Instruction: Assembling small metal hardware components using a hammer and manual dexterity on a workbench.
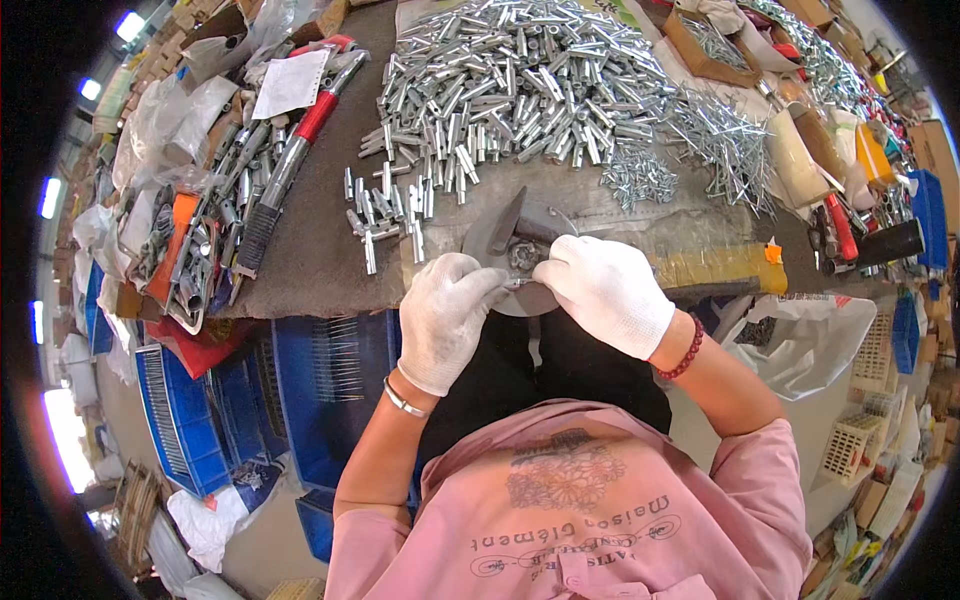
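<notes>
In front of my body, my left hand (pixel 442 322) and my right hand (pixel 612 292) wear white knit gloves and meet fingertip to fingertip. Both pinch a small silver metal piece (pixel 516 283) between them; its exact kind is too small to tell. Just beyond the fingertips is a round grey metal disc (pixel 481 240) at the bench edge, with a dark angled metal block (pixel 508 218) standing on it. Farther away lies a large heap of short silver metal tubes (pixel 520 80). Small screws (pixel 640 178) are piled right of it, beside long thin metal pins (pixel 725 145).
On the left, a red-and-black torque wrench (pixel 290 165) lies by other hand tools. Blue crates (pixel 335 370) stand below the bench's left side. At the right are yellow tape (pixel 705 268) on the bench edge, a white plastic bag (pixel 810 345) and a red-handled tool (pixel 841 228).
</notes>
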